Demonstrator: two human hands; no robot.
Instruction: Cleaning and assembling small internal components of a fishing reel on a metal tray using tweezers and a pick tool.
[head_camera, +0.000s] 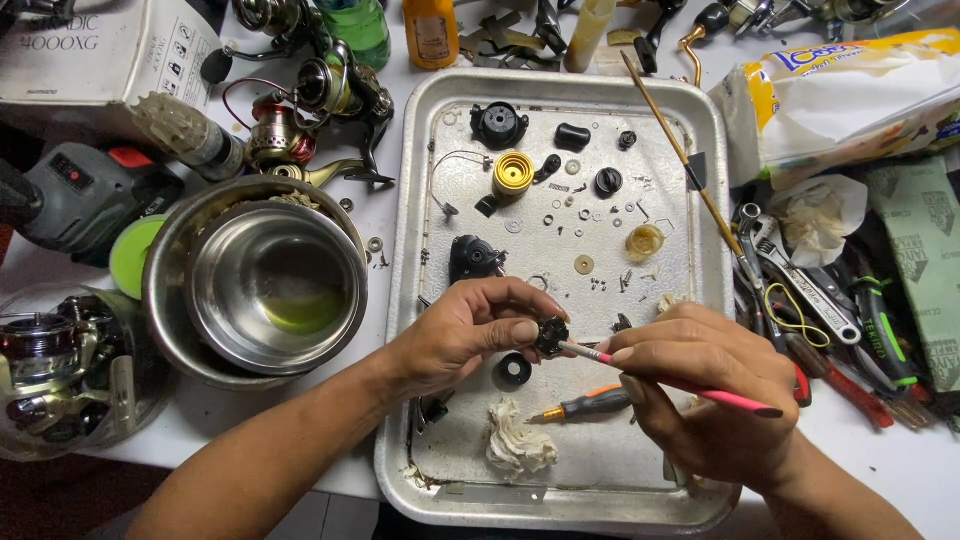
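Left hand (470, 335) pinches small black reel part (551, 335); right hand (705, 400) grips pink brush (690, 388), tip touching it. Cleaning step; next move likely needs light strokes.

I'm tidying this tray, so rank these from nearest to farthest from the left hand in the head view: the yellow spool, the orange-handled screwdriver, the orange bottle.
Measured from the left hand:
1. Orange-handled screwdriver, lying on the tray just below and right of the hand.
2. Yellow spool, in the tray's upper part, above the hand.
3. Orange bottle, off the tray at the table's far edge.
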